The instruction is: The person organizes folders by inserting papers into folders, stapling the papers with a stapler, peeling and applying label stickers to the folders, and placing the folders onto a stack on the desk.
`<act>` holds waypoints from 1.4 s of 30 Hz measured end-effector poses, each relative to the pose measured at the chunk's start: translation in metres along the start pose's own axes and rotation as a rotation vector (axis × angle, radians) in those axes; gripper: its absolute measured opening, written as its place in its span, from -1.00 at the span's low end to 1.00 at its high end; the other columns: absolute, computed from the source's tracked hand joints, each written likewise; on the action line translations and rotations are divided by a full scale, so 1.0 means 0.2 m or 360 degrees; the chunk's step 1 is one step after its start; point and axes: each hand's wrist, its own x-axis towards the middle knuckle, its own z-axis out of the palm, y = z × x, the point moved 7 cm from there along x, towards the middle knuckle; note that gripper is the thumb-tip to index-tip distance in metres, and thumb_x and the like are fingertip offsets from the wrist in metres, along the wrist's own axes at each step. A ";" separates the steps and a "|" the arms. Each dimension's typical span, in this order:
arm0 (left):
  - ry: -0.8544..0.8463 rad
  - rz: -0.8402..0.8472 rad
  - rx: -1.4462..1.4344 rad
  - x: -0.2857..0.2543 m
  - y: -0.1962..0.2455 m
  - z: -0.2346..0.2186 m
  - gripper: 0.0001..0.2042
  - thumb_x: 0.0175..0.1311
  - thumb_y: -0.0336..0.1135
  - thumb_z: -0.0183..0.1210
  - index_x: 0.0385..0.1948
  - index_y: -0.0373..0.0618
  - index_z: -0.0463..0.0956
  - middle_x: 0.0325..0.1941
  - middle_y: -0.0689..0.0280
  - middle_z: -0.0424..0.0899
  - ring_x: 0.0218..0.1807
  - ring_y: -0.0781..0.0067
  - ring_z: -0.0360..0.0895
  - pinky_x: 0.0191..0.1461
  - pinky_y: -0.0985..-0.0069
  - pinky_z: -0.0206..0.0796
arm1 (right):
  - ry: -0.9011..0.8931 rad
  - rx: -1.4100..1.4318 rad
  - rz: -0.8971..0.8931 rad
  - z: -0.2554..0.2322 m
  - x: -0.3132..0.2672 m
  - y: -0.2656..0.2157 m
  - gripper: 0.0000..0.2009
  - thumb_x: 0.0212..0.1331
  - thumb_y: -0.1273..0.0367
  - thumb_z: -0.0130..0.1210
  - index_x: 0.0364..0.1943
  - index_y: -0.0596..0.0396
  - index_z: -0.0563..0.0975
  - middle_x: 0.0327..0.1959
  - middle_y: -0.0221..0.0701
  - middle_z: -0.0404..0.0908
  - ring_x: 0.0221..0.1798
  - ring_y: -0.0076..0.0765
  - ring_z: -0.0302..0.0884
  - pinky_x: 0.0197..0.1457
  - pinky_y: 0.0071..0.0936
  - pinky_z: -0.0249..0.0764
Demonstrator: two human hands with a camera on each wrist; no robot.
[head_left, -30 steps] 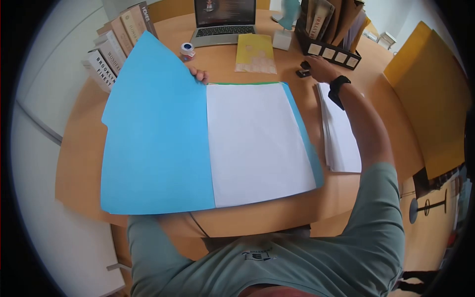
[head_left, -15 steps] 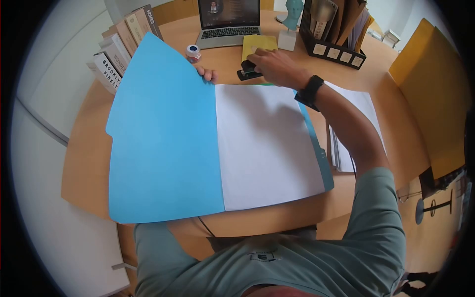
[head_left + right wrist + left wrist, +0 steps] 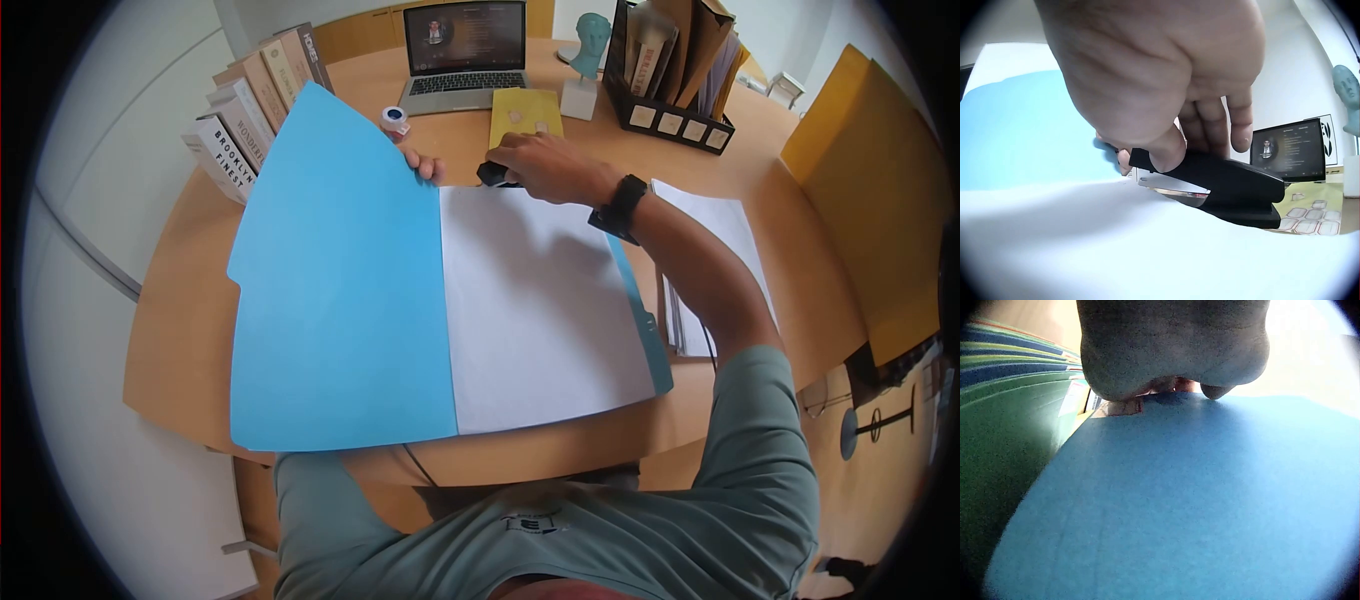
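Note:
A blue folder (image 3: 340, 290) lies spread on the table, its left cover raised, with white sheets (image 3: 545, 310) on its right side. My left hand (image 3: 422, 164) holds the cover's upper edge near the fold; the fingertips show and the rest is behind the cover. In the left wrist view the hand (image 3: 1172, 350) is above the blue cover (image 3: 1172, 500). My right hand (image 3: 550, 165) grips a black stapler (image 3: 492, 174) at the top edge of the sheets. The right wrist view shows the thumb on the stapler (image 3: 1229, 184), whose jaws stand around the paper's edge.
Behind are a laptop (image 3: 466, 55), a yellow packet (image 3: 525, 108), a tape roll (image 3: 395, 121), a bust (image 3: 591, 45) and a black organizer (image 3: 683, 125). Books (image 3: 222, 155) stand at left. A paper stack (image 3: 725, 235) lies at right, under the forearm.
My right hand has brought the stapler from beside the organizer leftward to the top edge of the sheets. My left hand still holds the cover.

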 end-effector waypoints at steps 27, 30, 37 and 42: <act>-0.0061 -0.0105 0.0110 0.02 -0.03 -0.07 -0.72 0.40 -0.13 0.01 -0.24 -0.20 0.48 -0.36 0.33 0.51 -0.25 0.39 0.45 0.01 0.42 0.35 | 0.0178 0.0079 -0.0064 0.14 -0.05 -0.09 -0.72 0.09 0.44 0.18 -0.07 0.07 0.61 -0.17 -0.29 0.58 0.02 -0.11 0.51 0.04 -0.24 0.46; -0.0079 -0.0170 0.0225 0.02 0.01 -0.03 -0.72 0.40 -0.14 0.02 -0.23 -0.22 0.48 -0.36 0.33 0.51 -0.25 0.40 0.46 0.01 0.43 0.36 | 0.0241 0.0139 -0.0079 0.10 -0.05 -0.08 -0.73 0.10 0.45 0.15 -0.07 0.08 0.60 -0.19 -0.28 0.58 0.02 -0.11 0.51 0.02 -0.22 0.46; -0.0100 -0.0323 0.0526 -0.03 0.02 0.04 -0.72 0.39 -0.16 0.03 -0.21 -0.24 0.49 -0.36 0.33 0.52 -0.23 0.44 0.48 0.00 0.48 0.39 | 0.0233 0.0007 -0.0023 0.06 0.01 -0.02 -0.80 0.09 0.46 0.15 -0.17 0.10 0.58 -0.20 -0.17 0.56 -0.01 -0.03 0.53 -0.01 -0.16 0.44; -0.0059 -0.0360 0.0759 -0.06 0.01 0.08 -0.72 0.39 -0.18 0.05 -0.19 -0.26 0.50 -0.36 0.33 0.53 -0.22 0.46 0.49 0.00 0.51 0.42 | 0.0371 -0.0280 0.0089 -0.01 0.01 0.08 -0.87 0.05 0.45 0.11 -0.29 0.08 0.59 -0.23 -0.19 0.58 -0.06 -0.06 0.56 -0.05 -0.20 0.49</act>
